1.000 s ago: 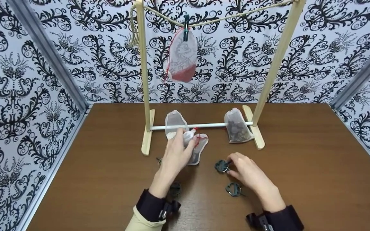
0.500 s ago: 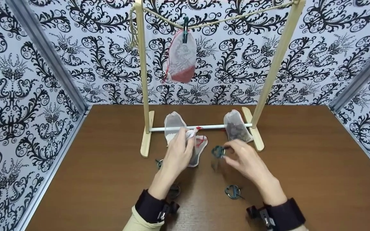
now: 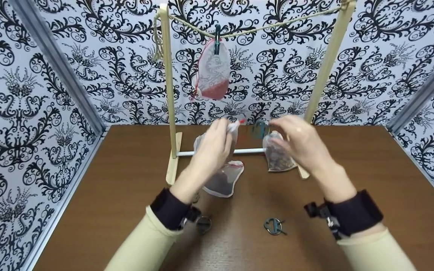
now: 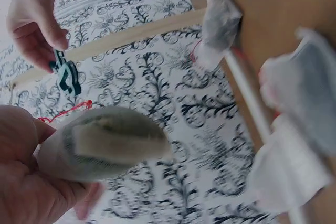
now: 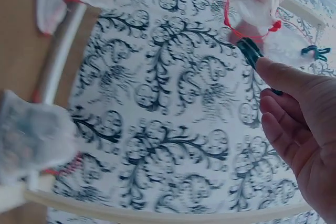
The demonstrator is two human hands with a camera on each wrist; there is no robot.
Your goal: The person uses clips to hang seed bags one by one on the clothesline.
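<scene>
My left hand (image 3: 213,145) grips a mesh drawstring bag (image 4: 115,140) by its gathered top, above the table; greenish contents show through it. Its red string (image 4: 68,111) trails loose. To the right and at about the same height, my right hand (image 3: 301,141) pinches a dark green clip (image 5: 250,52) between thumb and fingers. The clip is apart from the bag. Overhead, another mesh bag (image 3: 214,67) with red contents hangs from the rope (image 3: 277,25), held by a green clip (image 3: 217,41).
A wooden frame (image 3: 168,90) with a white crossbar (image 3: 249,151) carries the rope. On the table lie a grey-filled bag (image 3: 222,181), a bag of dark lumps (image 3: 279,158) by the right foot, and a pale bag (image 3: 199,141) partly behind my left hand. Loose clips (image 3: 274,226) lie nearer me.
My left hand has lifted its bag off the tabletop area and moved up. The right hand has raised its clip from the table to beside the bag.
</scene>
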